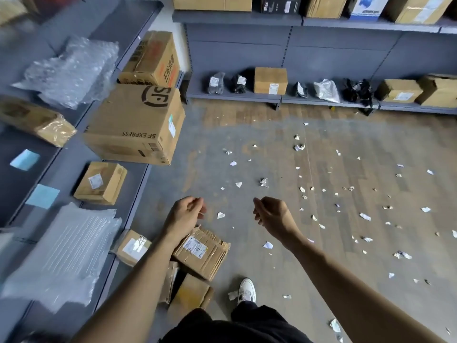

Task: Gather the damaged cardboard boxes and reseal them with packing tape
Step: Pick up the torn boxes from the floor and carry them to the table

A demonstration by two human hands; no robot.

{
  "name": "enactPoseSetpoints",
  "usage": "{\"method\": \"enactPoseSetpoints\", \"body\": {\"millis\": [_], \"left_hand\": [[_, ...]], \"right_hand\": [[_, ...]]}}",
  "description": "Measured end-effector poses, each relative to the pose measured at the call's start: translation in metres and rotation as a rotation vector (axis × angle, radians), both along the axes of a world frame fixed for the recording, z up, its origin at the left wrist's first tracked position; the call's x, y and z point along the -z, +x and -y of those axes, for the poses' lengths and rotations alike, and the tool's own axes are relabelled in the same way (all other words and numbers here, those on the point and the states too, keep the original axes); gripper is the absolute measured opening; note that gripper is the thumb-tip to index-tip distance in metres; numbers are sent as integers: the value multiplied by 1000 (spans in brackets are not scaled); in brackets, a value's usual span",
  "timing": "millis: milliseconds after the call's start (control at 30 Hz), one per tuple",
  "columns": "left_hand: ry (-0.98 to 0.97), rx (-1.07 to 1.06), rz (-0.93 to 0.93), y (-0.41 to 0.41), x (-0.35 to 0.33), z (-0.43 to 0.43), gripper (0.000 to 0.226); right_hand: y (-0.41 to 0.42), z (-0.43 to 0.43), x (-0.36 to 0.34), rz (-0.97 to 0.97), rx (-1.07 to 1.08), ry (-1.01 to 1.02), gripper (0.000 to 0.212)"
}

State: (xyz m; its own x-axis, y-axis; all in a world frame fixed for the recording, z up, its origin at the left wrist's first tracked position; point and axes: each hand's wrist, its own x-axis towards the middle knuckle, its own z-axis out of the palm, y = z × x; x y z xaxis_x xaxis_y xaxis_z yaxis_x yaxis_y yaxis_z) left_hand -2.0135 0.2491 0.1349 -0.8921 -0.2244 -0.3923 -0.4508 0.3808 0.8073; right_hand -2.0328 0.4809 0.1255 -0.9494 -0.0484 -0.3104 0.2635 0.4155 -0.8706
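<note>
At your ten o'clock, the big carton reads "SF EXPRESS", upside down to you. You can read nothing else.

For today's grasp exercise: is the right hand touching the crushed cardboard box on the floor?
Apart. The head view shows floor between the right hand and the crushed cardboard box.

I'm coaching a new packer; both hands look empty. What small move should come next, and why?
Probably lower the left hand to the crumpled box on the floor just below it and grip it. Neither it nor the right hand holds anything; the box's sides are creased and buckled, and no tape is in view.
</note>
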Motion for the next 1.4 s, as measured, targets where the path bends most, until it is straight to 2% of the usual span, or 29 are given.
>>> {"method": "enactPoseSetpoints", "body": {"millis": [133,333,500,700,833,1000,1233,1400], "left_hand": [[20,-54,26,16,-1,18,25],[70,-99,66,74,21,104,19],[84,-151,60,121,41,181,19],[58,-99,100,176,54,249,23],[48,-39,135,203,75,266,22],[61,41,213,222,141,265,25],[168,37,252,233,257,232,18],[152,-14,246,228,350,210,17]], "right_hand": [[0,19,2,0,-28,-15,41],[23,88,10,1,-91,19,41],[69,160,18,-7,-21,3,40],[138,225,32,-7,49,-16,41],[173,239,47,29,54,48,42],[207,227,102,98,112,84,41],[234,212,230,198,141,106,38],[236,211,330,193,171,97,34]]}}
